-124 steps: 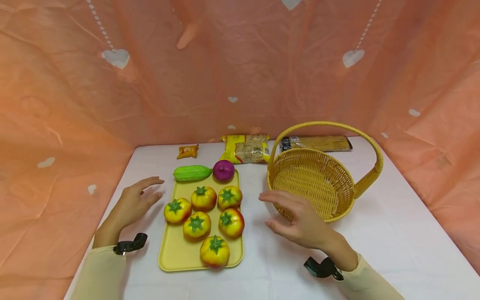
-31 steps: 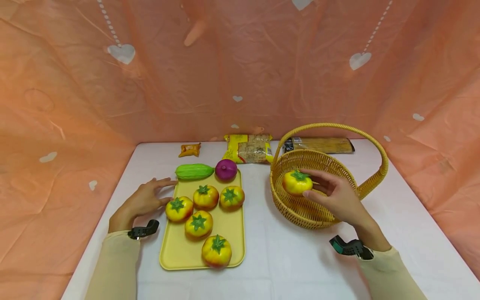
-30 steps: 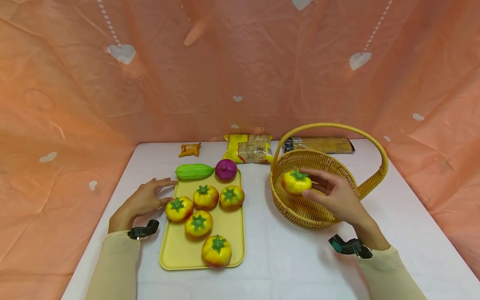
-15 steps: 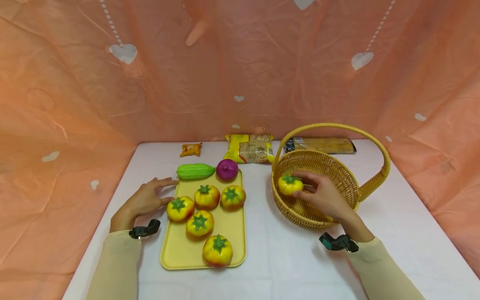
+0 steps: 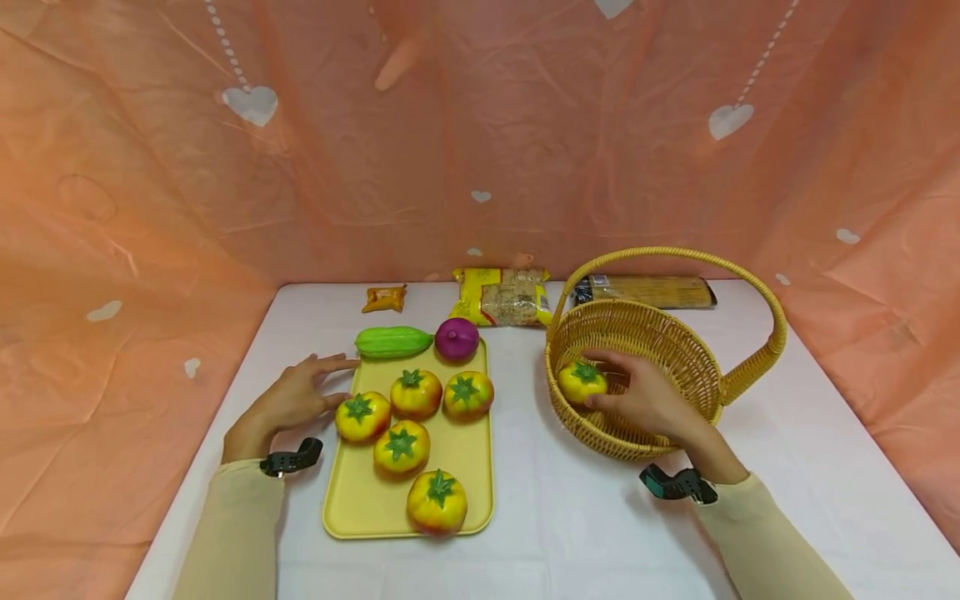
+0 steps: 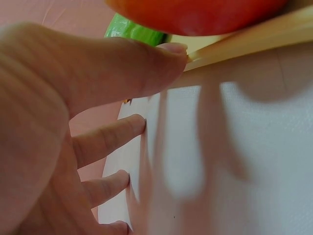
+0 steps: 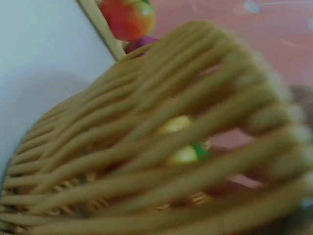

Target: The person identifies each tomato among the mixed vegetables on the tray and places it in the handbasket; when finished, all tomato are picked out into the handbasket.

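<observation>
In the head view my right hand (image 5: pixel 645 396) reaches into the yellow wicker basket (image 5: pixel 697 342) and holds a yellow-red toy tomato (image 5: pixel 582 383) between thumb and fingers, low by the basket's left wall. The right wrist view looks through the weave, where bits of that tomato (image 7: pixel 183 155) show. My left hand (image 5: pixel 296 397) lies at the left edge of the yellow tray (image 5: pixel 360 508), fingers loosely spread. In the left wrist view its thumb is at the tray's rim (image 6: pixel 254 39), under a tomato (image 6: pixel 195 14), and the fingertips meet the white cloth. Several similar tomatoes (image 5: pixel 402 447) sit on the tray.
A green toy gourd-like vegetable (image 5: pixel 393 342) and a purple toy onion (image 5: pixel 457 339) lie at the tray's far end. Behind are a small orange packet (image 5: pixel 385 298), a yellow food bag (image 5: pixel 502 297) and a noodle pack (image 5: pixel 648 291). The basket's handle (image 5: pixel 780 317) arches over it.
My right hand took a tomato from the tray's right side, carried it over the basket and lowered it inside. My left hand moved right to the tray's edge, then stayed.
</observation>
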Tool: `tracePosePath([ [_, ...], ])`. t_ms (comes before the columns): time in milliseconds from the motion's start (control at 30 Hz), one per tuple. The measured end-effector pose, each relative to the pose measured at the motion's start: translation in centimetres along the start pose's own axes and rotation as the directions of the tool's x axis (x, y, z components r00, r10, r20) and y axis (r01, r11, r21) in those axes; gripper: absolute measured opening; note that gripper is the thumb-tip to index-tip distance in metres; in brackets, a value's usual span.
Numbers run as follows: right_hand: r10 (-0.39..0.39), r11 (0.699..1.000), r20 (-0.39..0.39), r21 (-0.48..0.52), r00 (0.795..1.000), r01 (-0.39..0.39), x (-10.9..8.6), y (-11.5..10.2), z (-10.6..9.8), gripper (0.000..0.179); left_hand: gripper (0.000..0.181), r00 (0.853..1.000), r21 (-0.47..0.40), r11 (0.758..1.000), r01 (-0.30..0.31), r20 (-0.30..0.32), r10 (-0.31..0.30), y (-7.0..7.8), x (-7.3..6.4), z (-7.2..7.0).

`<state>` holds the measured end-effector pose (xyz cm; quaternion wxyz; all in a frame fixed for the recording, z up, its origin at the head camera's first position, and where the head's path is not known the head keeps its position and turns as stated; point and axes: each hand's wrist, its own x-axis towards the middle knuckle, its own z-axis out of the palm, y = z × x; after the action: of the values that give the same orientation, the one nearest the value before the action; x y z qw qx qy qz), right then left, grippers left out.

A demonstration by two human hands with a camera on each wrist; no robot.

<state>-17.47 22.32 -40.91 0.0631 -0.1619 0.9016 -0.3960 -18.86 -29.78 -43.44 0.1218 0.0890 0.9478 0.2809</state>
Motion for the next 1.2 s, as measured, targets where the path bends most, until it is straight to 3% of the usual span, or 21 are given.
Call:
tracePosePath([
  [133,-0.025,0.999,-0.042,0.035,0.999,0.027,-0.8,-0.8,-0.7,0.064,0.060,1.000,-0.004,1.000,0.009,0.004,-0.009,0.0,0.0,0.0],
  [267,-0.101,0.967,-0.042,0.230,0.994,0.108,-1.3,-1.5,-0.8,0.062,0.060,1.000,-0.010,1.000,0.018,0.007,-0.018,0.0,0.0,0.0],
  [333,-0.162,0.920,-0.035,0.355,0.986,0.163,-1.4,-1.9,-0.6,0.062,0.060,1.000,-0.011,1.000,0.014,0.004,-0.014,0.0,0.0,0.0],
  [467,-0.282,0.790,-0.047,0.555,0.958,0.260,-1.3,-2.7,0.2,0.061,0.060,1.000,-0.009,1.000,-0.001,-0.002,0.001,-0.1,0.1,0.0],
  [700,-0.347,0.614,-0.161,0.706,0.924,0.353,-0.4,-4.3,2.6,0.051,0.059,1.000,-0.007,1.000,-0.014,-0.011,0.014,-0.1,0.0,0.1],
  [800,-0.351,0.570,-0.183,0.737,0.918,0.364,0.2,-5.1,3.5,0.050,0.060,1.000,-0.004,1.000,-0.017,-0.011,0.017,-0.1,0.0,0.1],
  [900,-0.362,0.580,-0.188,0.722,0.913,0.378,0.8,-5.9,4.1,0.050,0.060,1.000,-0.004,1.000,-0.010,-0.006,0.010,0.0,0.0,0.0],
  [967,-0.362,0.601,-0.197,0.697,0.911,0.390,1.2,-6.4,4.6,0.051,0.060,1.000,-0.003,1.000,-0.008,-0.004,0.008,0.0,0.0,0.0],
  [1200,-0.309,0.645,-0.175,0.684,0.935,0.341,2.5,-7.5,6.7,0.055,0.061,1.000,-0.021,1.000,0.009,0.002,-0.009,0.1,0.0,-0.1],
])
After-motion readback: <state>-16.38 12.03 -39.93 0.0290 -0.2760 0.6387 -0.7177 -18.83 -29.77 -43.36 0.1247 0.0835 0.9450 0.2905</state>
